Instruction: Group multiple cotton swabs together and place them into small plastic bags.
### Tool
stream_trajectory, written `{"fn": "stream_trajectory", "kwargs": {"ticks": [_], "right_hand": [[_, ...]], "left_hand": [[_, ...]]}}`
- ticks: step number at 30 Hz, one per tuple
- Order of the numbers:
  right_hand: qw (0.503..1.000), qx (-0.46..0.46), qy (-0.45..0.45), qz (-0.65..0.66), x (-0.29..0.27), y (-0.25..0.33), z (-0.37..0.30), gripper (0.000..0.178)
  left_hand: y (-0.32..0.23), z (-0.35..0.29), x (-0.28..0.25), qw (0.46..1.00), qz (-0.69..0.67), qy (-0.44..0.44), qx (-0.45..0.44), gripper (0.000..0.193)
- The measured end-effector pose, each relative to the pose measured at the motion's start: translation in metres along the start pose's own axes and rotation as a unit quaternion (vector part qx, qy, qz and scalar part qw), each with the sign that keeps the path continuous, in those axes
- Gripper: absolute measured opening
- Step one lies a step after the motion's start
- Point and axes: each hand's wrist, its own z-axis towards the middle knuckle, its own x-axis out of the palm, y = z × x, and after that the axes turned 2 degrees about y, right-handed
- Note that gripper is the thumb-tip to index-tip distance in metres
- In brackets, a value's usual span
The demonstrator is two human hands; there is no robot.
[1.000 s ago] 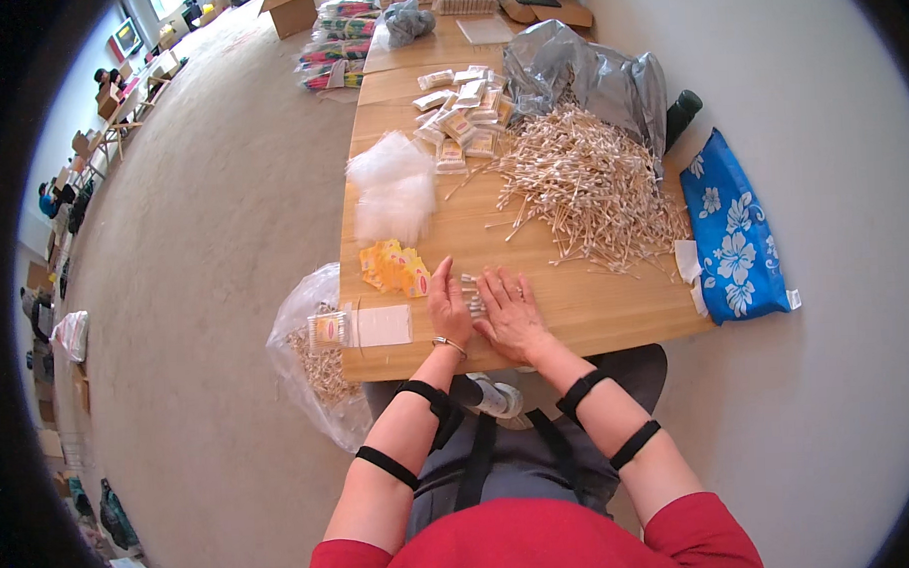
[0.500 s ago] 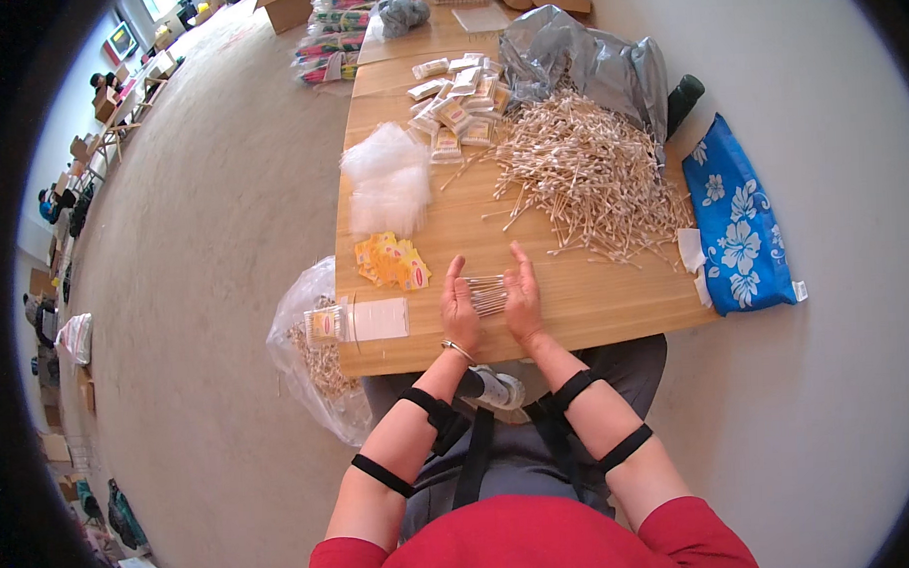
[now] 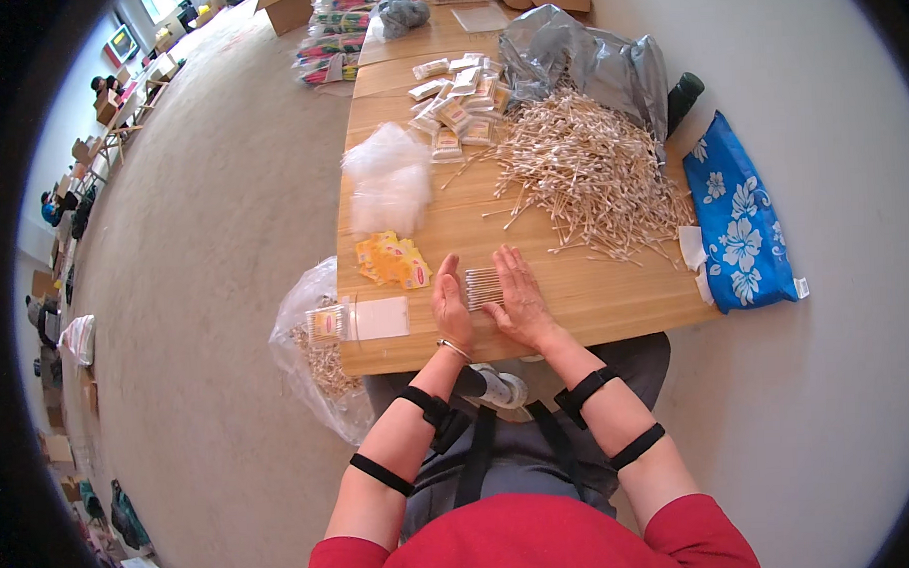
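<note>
I am squaring a small row of cotton swabs (image 3: 483,286) on the near table edge (image 3: 616,313), pressed between my left hand (image 3: 451,306) and right hand (image 3: 516,300). Both palms are open and flat, closing on nothing. A second ago my hands were overlapping; now they are flanking the row, so it is lining up. Far right, a grey bag (image 3: 587,59) is spilling the loose swab pile (image 3: 591,174); left, a clear bag (image 3: 322,359) is holding more swabs.

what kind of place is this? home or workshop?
Likely a small packing workshop. A big loose heap of cotton swabs lies on a long wooden table, filled small packs are stacked behind it, and more tables and boxes stand farther off.
</note>
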Motion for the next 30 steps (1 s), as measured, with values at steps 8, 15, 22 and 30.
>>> {"fn": "stream_trajectory", "kwargs": {"ticks": [8, 15, 22, 30], "right_hand": [[0.991, 0.046, -0.079, 0.1, 0.021, -0.002, 0.012, 0.059], [0.921, 0.122, -0.133, 0.345, 0.026, 0.012, 0.029, 0.045], [0.941, 0.109, -0.145, 0.284, 0.014, -0.003, 0.02, 0.051], [0.961, 0.036, 0.167, -0.217, 0.008, 0.026, 0.001, 0.095]], "left_hand": [[0.011, 0.024, -0.023, 0.995, 0.075, 0.046, 0.042, 0.061], [-0.005, 0.016, -0.007, 0.984, 0.157, 0.077, 0.027, 0.061], [-0.009, 0.014, -0.007, 0.997, 0.058, 0.055, -0.01, 0.061], [-0.01, 0.014, -0.008, 0.993, 0.096, 0.067, 0.011, 0.064]]}}
